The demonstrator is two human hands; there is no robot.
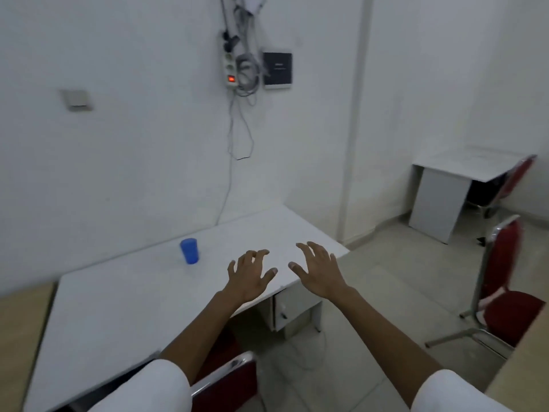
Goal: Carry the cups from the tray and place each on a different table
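Note:
A blue cup (189, 250) stands upside down on the white table (124, 295), toward its far left side near the wall. My left hand (249, 273) hovers over the table's right part, fingers spread, holding nothing, well to the right of the cup. My right hand (318, 270) is beside it over the table's right edge, also spread and empty. No tray is in view.
A second white table (463, 168) stands in the far right corner with a red chair (518, 176) at it. Another red chair (505, 281) stands on the tiled floor at right; a third (228, 379) is tucked under the near table. Wooden surfaces (20, 328) flank both sides.

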